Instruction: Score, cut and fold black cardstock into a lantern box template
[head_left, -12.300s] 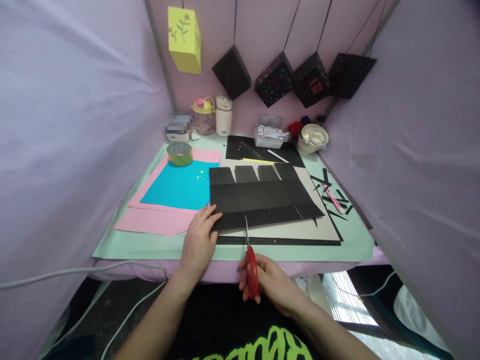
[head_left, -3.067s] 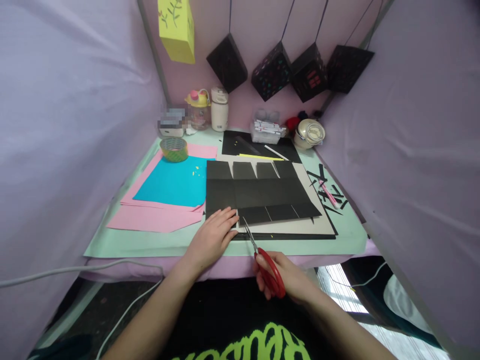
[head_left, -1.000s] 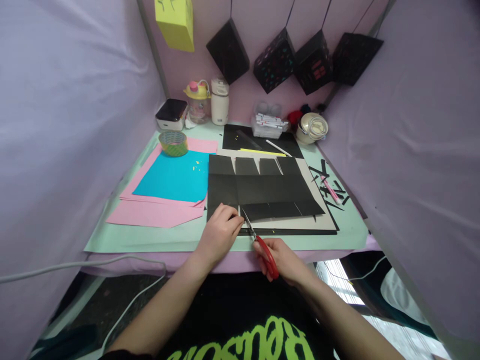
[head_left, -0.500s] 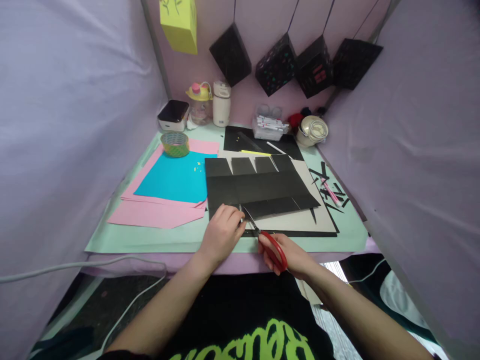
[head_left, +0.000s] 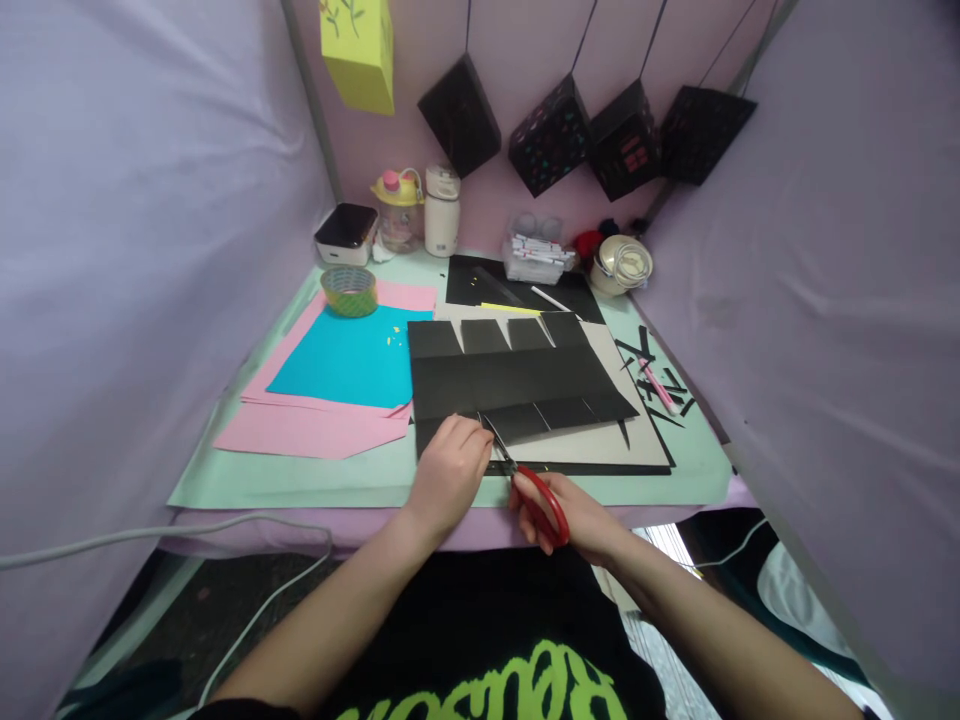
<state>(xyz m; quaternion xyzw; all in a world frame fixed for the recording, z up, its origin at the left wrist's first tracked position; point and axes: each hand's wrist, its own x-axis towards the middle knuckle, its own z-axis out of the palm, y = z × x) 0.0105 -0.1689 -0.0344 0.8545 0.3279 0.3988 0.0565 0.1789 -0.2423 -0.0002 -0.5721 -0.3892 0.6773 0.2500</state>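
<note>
In head view, steadied black card [head_left: 495, 375] atop grey board [head_left: 600, 440] with half-curled left hand [head_left: 450, 470], pinch unclear; gripped red scissors [head_left: 553, 503] in closed right hand [head_left: 583, 515]. Probably needed short, straight snips, keeping blades [head_left: 500, 440] clear of left fingertips [head_left: 487, 438].

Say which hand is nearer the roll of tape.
Left. In the picture, the left hand, at the black card, is below and right of the roll of tape; the right hand, on the scissors, is farther right.
</note>
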